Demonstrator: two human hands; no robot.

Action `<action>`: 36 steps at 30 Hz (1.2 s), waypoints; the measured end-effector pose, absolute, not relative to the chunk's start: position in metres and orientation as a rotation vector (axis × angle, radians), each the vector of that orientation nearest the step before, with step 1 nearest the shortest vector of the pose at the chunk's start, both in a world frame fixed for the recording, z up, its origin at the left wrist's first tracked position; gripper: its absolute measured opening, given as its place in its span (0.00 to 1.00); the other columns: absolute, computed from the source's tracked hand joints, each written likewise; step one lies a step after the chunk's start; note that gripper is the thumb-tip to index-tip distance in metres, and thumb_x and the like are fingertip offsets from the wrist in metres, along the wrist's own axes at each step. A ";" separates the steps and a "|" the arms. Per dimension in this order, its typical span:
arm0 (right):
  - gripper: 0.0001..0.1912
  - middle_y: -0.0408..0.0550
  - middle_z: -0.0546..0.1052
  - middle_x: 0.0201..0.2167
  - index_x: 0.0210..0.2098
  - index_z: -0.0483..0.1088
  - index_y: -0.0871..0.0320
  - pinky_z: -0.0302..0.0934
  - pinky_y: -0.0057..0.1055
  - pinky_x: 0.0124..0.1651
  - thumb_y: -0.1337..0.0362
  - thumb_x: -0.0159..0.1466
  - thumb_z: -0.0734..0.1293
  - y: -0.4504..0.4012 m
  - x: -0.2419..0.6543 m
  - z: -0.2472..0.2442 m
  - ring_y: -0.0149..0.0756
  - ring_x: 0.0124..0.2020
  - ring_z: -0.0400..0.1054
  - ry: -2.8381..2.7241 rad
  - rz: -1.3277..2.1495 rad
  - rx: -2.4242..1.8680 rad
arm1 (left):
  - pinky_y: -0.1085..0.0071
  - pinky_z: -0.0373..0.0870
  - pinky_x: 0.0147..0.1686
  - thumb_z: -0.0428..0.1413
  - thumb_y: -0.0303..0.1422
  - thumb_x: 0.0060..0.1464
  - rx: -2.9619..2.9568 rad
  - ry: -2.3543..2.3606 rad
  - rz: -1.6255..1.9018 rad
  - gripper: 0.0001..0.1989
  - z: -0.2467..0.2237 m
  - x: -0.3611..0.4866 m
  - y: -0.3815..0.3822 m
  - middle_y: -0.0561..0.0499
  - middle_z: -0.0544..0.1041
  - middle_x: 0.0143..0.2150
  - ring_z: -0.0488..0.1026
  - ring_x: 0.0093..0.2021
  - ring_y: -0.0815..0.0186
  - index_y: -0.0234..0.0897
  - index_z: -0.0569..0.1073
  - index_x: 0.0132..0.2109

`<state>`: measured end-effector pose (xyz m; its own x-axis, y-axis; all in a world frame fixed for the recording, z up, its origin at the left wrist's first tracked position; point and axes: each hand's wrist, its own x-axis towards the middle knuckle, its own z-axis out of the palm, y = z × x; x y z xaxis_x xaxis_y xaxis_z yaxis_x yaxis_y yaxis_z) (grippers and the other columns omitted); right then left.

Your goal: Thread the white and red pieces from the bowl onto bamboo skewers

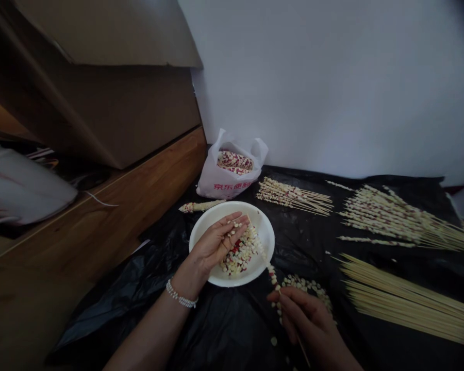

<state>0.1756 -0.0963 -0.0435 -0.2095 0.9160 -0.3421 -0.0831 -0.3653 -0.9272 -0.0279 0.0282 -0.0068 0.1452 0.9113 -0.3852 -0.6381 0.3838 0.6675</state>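
My left hand is cupped palm up over a white bowl, with several pale corn kernels lying on its fingers. Loose white and dark red kernels fill the bottom of the bowl. Between finger and thumb, my right hand grips a thin wooden skewer at the lower right of the bowl. White and red kernels are threaded along this skewer, which slants up to the left. Its bare tip is close to my left fingertips; whether they touch, I cannot tell.
Behind the bowl stand a white plastic bag of speckled corn cobs and a mostly stripped cob. Filled skewers, a larger bundle and bare skewers lie rightward on black plastic sheeting. Loose kernels lie by my right hand.
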 end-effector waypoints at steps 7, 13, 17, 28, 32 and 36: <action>0.28 0.33 0.57 0.11 0.35 0.79 0.59 0.43 0.26 0.22 0.38 0.57 0.69 -0.099 0.174 -0.042 0.27 0.15 0.49 -1.014 1.688 -1.276 | 0.70 0.76 0.48 0.55 0.20 0.58 0.303 0.924 1.187 0.06 -0.003 -0.028 0.027 0.39 0.80 0.46 0.79 0.46 0.62 0.28 0.76 0.42; 0.28 0.34 0.58 0.11 0.36 0.80 0.58 0.41 0.25 0.21 0.38 0.59 0.68 -0.099 0.175 -0.045 0.27 0.16 0.49 -1.048 1.704 -1.275 | 0.80 0.74 0.30 0.58 0.24 0.58 0.360 0.955 1.170 0.10 0.001 -0.026 0.026 0.48 0.80 0.32 0.75 0.29 0.72 0.34 0.79 0.46; 0.30 0.35 0.59 0.11 0.36 0.80 0.58 0.43 0.26 0.21 0.36 0.58 0.68 -0.099 0.174 -0.041 0.27 0.15 0.50 -1.069 1.688 -1.290 | 0.78 0.75 0.38 0.55 0.21 0.58 0.367 0.943 1.184 0.11 0.001 -0.025 0.026 0.45 0.82 0.40 0.77 0.36 0.70 0.33 0.80 0.44; 0.28 0.35 0.62 0.11 0.35 0.79 0.58 0.47 0.25 0.21 0.38 0.58 0.68 -0.102 0.170 -0.039 0.27 0.14 0.54 -1.083 1.757 -1.272 | 0.81 0.76 0.34 0.57 0.20 0.57 0.450 0.921 1.164 0.09 0.004 -0.024 0.025 0.43 0.82 0.42 0.77 0.31 0.74 0.30 0.80 0.43; 0.27 0.34 0.61 0.11 0.35 0.78 0.58 0.45 0.24 0.20 0.38 0.58 0.68 -0.103 0.170 -0.039 0.27 0.14 0.53 -1.126 1.783 -1.257 | 0.81 0.76 0.31 0.58 0.20 0.57 0.471 0.938 1.173 0.09 0.004 -0.023 0.024 0.42 0.82 0.42 0.77 0.30 0.73 0.29 0.80 0.43; 0.27 0.34 0.61 0.10 0.36 0.78 0.58 0.45 0.23 0.19 0.39 0.59 0.68 -0.102 0.170 -0.041 0.26 0.13 0.52 -1.115 1.803 -1.233 | 0.81 0.75 0.33 0.59 0.20 0.56 0.472 0.954 1.177 0.09 0.002 -0.024 0.025 0.42 0.82 0.43 0.77 0.32 0.73 0.30 0.81 0.42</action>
